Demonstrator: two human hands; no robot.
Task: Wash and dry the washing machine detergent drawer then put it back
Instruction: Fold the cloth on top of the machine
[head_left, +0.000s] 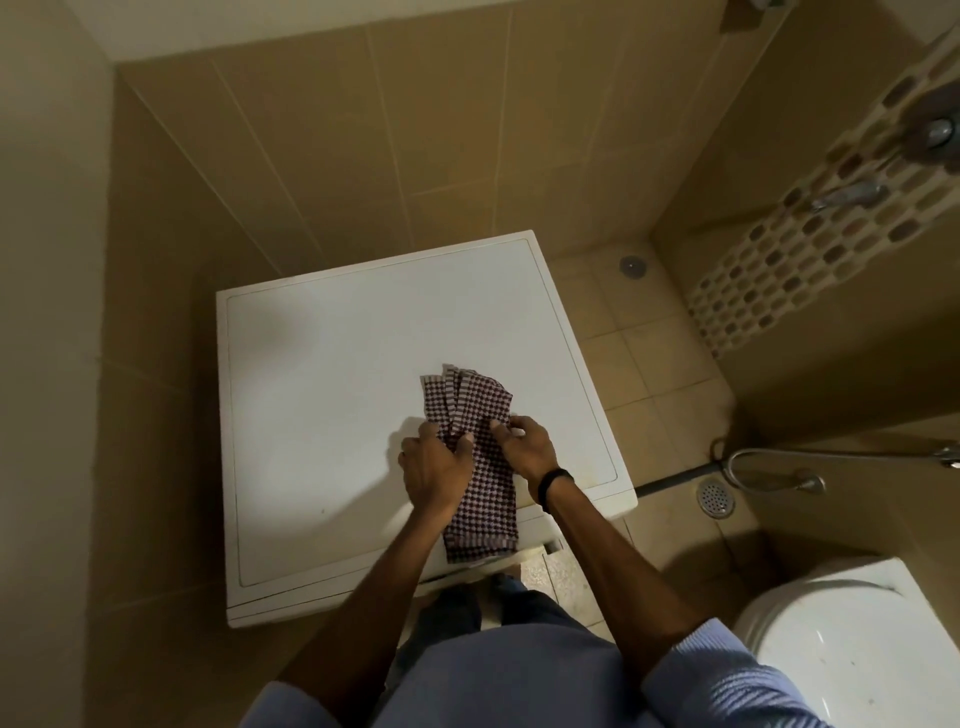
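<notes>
Our left hand and right hand each pinch the checked cloth atop the washing machine; its long axis runs toward us; no drawer visible.

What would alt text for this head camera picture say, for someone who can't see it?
Seen from above, a person's left hand and right hand grip a checked cloth lying on the white washing machine top in a tan-tiled bathroom. A toilet sits at lower right; no detergent drawer is visible.
</notes>
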